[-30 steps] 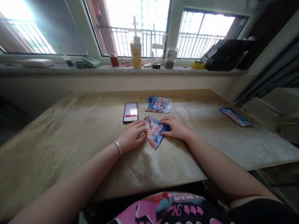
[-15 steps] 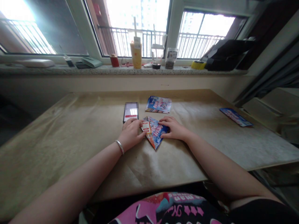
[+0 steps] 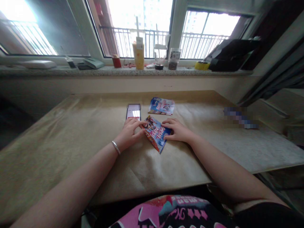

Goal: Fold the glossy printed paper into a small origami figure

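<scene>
A glossy printed leaflet (image 3: 155, 133), blue with red and white lettering, lies at a slant on the table in front of me. At its left edge my left hand (image 3: 130, 133), with a silver bangle on the wrist, takes the paper between thumb and forefinger. My right hand (image 3: 177, 130) rests on the leaflet's right side, thumb and fingers spread apart on the paper. Just behind my left hand is a phone (image 3: 133, 112) with its screen lit, the lower end covered by my fingers. A stack of similar leaflets (image 3: 161, 106) sits beyond the one I touch.
Another printed piece (image 3: 239, 117), blurred, lies at the table's right side. The table (image 3: 71, 136) has a tan cover. On the windowsill (image 3: 95, 72) stand a yellow drink (image 3: 139, 57), a clear cup (image 3: 159, 58), a red container (image 3: 116, 61) and a black box (image 3: 226, 60).
The leaflet's left part, folded over with a pale panel showing, is now turned back to the left, showing the picture side. My left hand has shifted slightly left; the right stays put.
</scene>
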Motion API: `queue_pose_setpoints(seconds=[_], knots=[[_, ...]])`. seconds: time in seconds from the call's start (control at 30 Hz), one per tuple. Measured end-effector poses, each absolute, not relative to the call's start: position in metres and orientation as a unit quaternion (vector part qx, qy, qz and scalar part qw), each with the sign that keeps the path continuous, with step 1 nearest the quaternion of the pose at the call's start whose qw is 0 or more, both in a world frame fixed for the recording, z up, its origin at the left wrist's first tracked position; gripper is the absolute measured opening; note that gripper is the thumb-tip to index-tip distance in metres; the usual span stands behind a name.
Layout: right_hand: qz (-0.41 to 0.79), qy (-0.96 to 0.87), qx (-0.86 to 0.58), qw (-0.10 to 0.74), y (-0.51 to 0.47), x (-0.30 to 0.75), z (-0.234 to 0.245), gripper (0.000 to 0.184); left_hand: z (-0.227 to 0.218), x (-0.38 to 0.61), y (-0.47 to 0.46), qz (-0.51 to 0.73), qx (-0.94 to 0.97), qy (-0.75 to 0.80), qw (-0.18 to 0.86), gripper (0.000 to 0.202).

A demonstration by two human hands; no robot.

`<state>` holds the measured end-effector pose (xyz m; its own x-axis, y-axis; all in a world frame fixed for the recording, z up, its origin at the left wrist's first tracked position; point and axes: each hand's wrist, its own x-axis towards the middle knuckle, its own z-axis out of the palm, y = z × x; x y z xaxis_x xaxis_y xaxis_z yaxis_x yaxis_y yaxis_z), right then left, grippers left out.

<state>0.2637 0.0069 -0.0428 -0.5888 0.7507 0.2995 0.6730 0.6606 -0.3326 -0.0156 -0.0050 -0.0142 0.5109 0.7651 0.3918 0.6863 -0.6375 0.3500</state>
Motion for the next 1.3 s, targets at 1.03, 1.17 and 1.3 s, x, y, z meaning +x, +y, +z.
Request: queue_pose_setpoints(seconds=[1.03,1.17,1.3], knots=[[0.124,-0.864,-0.429,0.231,0.002,0.264,-0.035,0.028,0.003,-0.041,-0.009,0.034,0.884,0.446,0.139,0.040],[0.128,-0.843,-0.463,0.241,0.000,0.262,-0.033,0.028,0.000,-0.044,-0.007,0.040,0.878,0.454,0.147,0.039],[0.141,-0.817,-0.506,0.240,0.001,0.261,-0.032,0.015,-0.002,-0.044,-0.005,0.051,0.878,0.448,0.159,0.032]])
